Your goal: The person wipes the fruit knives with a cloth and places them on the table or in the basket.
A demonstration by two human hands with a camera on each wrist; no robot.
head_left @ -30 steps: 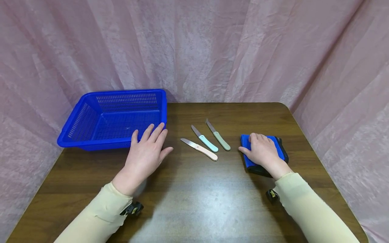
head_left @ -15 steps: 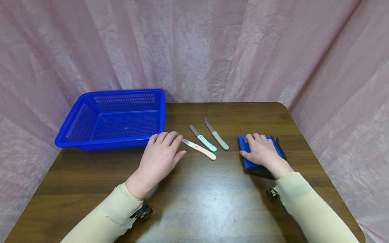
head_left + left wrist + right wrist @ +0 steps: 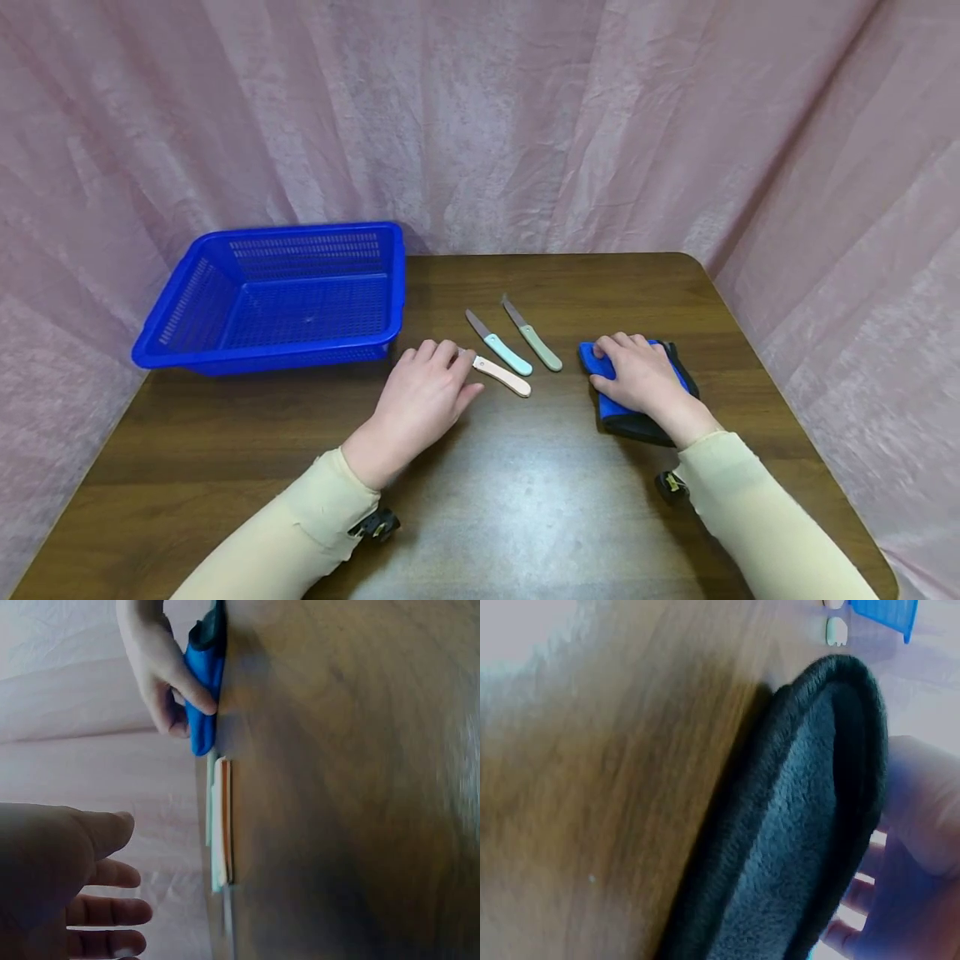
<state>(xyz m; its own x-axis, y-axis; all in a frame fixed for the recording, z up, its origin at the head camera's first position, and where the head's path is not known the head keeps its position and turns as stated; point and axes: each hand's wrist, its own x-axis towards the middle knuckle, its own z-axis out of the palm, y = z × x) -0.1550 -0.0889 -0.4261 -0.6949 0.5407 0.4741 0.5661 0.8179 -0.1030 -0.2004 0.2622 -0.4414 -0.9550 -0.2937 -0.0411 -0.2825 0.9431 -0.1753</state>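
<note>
My left hand hovers at the blade end of the knife with the cream handle, hiding much of its blade. In the left wrist view that hand's fingers are extended and hold nothing. Just behind lie a turquoise-handled knife and a green-handled knife, blades pointing away and to the left. On the right, my right hand grips a folded blue cloth with dark edging. Its dark folded edge fills the middle of the right wrist view.
A blue plastic basket with slotted walls stands at the back left of the wooden table, and nothing shows inside it. Pink curtains hang behind the table and along its right side.
My left hand has moved right and nearer, from the basket's front right corner to the cream-handled knife. The right hand and the cloth have shifted slightly left, fingers now more curled.
</note>
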